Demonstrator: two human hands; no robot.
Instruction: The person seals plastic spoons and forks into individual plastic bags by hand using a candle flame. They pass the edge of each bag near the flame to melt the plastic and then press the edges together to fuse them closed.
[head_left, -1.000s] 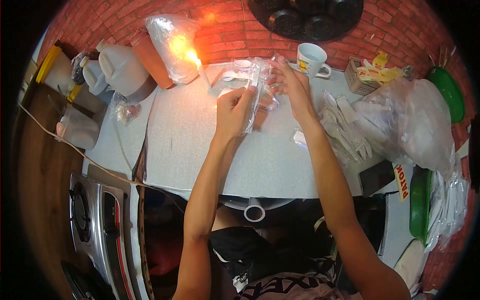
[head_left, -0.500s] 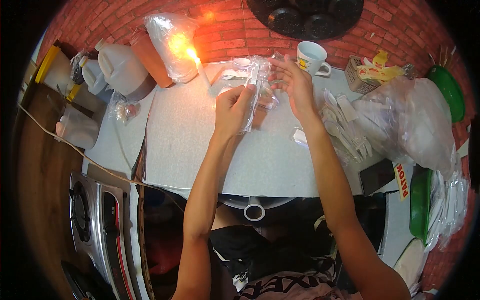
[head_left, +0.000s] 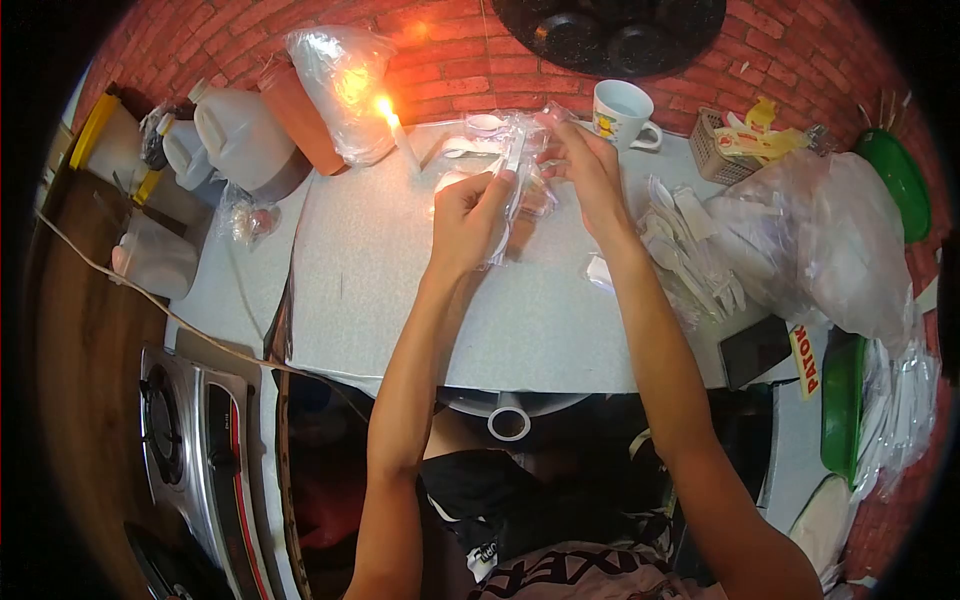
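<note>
My left hand [head_left: 468, 215] is closed on a clear plastic packet [head_left: 514, 160] with white cutlery inside, held upright over the table. Just to its right, my right hand [head_left: 588, 165] is raised with bent fingers beside the packet's upper edge. Its fingertips are partly hidden by shiny plastic, so whether they grip it is unclear. A lit white candle [head_left: 403, 145] stands to the left of the packet. More white plastic spoons [head_left: 470, 147] lie behind my left hand. Another small wrapped piece [head_left: 599, 272] rests near my right wrist.
A cup [head_left: 622, 115] stands at the back beside a small basket [head_left: 722, 150]. Wrapped cutlery [head_left: 685, 250], a large plastic bag [head_left: 850, 240] and a phone [head_left: 755, 352] are on the right. Jugs [head_left: 240, 135] stand at the left, above a gas stove [head_left: 190, 440].
My right hand has shifted slightly left and its fingers have bent in toward the top of the packet. My left hand keeps its hold, almost unmoved.
</note>
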